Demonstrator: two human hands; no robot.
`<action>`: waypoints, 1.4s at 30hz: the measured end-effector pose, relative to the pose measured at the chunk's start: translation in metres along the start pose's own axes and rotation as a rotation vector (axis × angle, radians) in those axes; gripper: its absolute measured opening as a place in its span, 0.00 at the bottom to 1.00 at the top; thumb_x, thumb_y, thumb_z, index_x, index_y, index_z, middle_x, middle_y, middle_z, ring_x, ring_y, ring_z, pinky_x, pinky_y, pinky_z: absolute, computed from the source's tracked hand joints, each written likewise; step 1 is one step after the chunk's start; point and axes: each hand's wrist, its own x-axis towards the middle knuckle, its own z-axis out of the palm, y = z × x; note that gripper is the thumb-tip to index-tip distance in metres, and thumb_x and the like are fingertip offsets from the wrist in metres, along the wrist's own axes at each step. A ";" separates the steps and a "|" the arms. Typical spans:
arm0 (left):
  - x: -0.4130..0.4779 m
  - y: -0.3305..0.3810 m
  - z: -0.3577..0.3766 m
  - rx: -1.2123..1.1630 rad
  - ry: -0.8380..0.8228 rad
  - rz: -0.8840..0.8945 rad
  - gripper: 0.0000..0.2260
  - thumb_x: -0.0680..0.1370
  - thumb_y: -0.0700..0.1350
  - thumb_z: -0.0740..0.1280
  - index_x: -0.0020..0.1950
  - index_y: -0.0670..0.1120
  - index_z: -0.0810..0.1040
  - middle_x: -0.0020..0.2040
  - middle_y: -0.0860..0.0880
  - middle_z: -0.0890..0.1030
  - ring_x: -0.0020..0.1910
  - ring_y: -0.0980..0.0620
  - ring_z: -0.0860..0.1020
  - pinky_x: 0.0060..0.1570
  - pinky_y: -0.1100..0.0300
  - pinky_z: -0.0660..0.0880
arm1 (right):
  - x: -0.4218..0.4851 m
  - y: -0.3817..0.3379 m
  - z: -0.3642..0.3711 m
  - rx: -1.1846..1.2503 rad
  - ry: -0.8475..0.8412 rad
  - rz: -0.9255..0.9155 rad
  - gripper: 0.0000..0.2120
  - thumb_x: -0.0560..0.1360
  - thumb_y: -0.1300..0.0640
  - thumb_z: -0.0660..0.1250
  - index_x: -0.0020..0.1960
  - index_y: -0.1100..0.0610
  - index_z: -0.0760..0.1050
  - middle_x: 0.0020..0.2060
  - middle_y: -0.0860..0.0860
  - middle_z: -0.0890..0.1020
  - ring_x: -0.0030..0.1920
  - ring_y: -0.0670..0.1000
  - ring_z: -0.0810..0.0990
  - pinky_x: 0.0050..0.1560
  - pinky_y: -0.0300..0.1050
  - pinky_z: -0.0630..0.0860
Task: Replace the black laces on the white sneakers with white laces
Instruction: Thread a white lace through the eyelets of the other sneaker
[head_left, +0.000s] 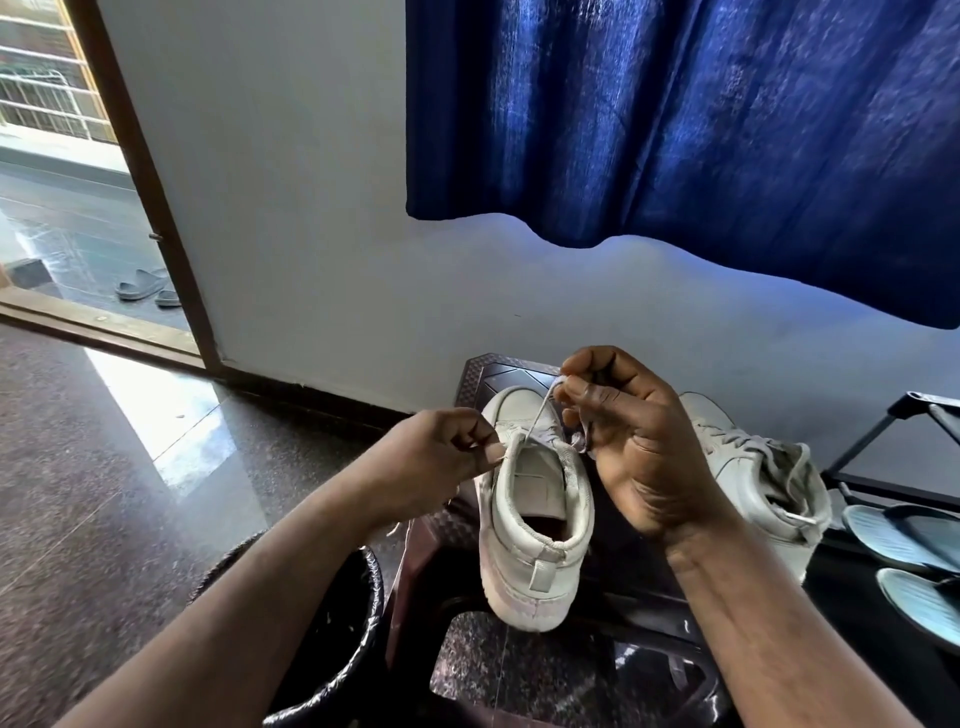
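Centre frame: lacing a white sneaker (530, 519)

On a dark stool (488, 370), it stands heel nearest. The left hand (441, 457) pinches a white lace (540, 413) at the collar; the right hand (618, 431) pinches it above the tongue. A blue curtain (675, 130) hangs behind.

Left of the left hand (441, 457) the floor (130, 467) lies open; a black bin (343, 613) stands under its forearm. One sneaker (535, 530) fills the gap between both hands. Right of the right hand (623, 431), a second sneaker (748, 457) and black rack (930, 404) block passage.
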 end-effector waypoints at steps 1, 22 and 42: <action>0.002 -0.005 -0.004 0.097 -0.001 -0.021 0.10 0.79 0.49 0.74 0.41 0.46 0.79 0.33 0.54 0.73 0.32 0.55 0.68 0.35 0.60 0.67 | 0.000 0.001 0.001 0.031 0.003 0.009 0.06 0.71 0.64 0.71 0.47 0.55 0.81 0.40 0.51 0.79 0.42 0.48 0.79 0.45 0.41 0.71; 0.008 -0.018 -0.008 0.174 0.044 -0.009 0.11 0.78 0.53 0.75 0.40 0.50 0.79 0.30 0.59 0.74 0.31 0.60 0.69 0.37 0.61 0.68 | 0.005 0.003 -0.013 0.047 0.121 0.045 0.05 0.72 0.61 0.69 0.46 0.54 0.81 0.35 0.52 0.76 0.34 0.49 0.71 0.38 0.44 0.67; -0.005 -0.006 -0.015 -0.210 -0.166 -0.125 0.14 0.71 0.52 0.81 0.50 0.45 0.85 0.41 0.39 0.82 0.39 0.49 0.75 0.44 0.56 0.70 | -0.004 0.013 -0.009 -0.297 -0.085 -0.010 0.06 0.78 0.67 0.70 0.54 0.61 0.79 0.38 0.49 0.81 0.40 0.45 0.80 0.45 0.36 0.77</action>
